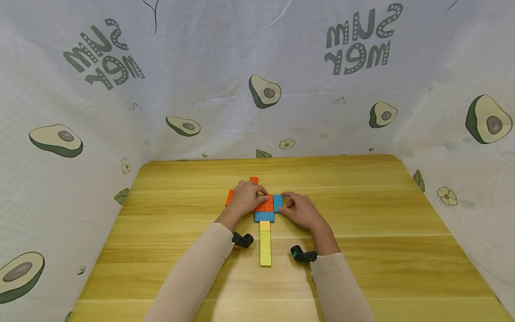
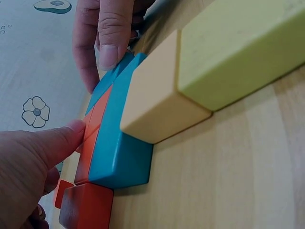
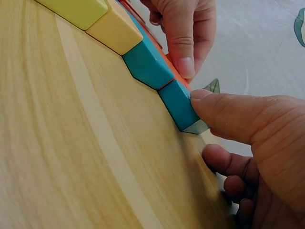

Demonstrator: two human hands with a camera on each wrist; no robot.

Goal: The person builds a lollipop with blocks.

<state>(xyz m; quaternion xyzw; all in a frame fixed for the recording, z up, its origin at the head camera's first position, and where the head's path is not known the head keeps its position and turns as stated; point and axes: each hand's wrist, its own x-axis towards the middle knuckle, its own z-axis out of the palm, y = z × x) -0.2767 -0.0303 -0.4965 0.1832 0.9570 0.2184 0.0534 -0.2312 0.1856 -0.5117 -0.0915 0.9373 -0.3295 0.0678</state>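
My left hand (image 1: 244,197) lies over the left of a flat shape of wooden blocks, its thumb tip touching the orange blocks (image 1: 268,207) in the middle. At the shape's right side, my right hand (image 1: 301,210) pinches an upright-lying blue block (image 1: 278,203) between thumb and index finger. In the right wrist view its thumb (image 3: 228,112) is on that block's corner. A second blue block (image 1: 263,217) lies crosswise below the orange ones. Beneath it come a small pale-orange block (image 1: 264,226) and a long yellow-green block (image 1: 265,248) in line. My left fingers hide part of the shape.
Another orange block (image 1: 254,180) juts out at the far side, and one (image 1: 230,197) shows left of my left hand. The wood-grain table (image 1: 382,268) meets a white avocado-print cloth (image 1: 322,125) behind and at both sides. Black wrist cameras (image 1: 243,240) sit by the sleeves.
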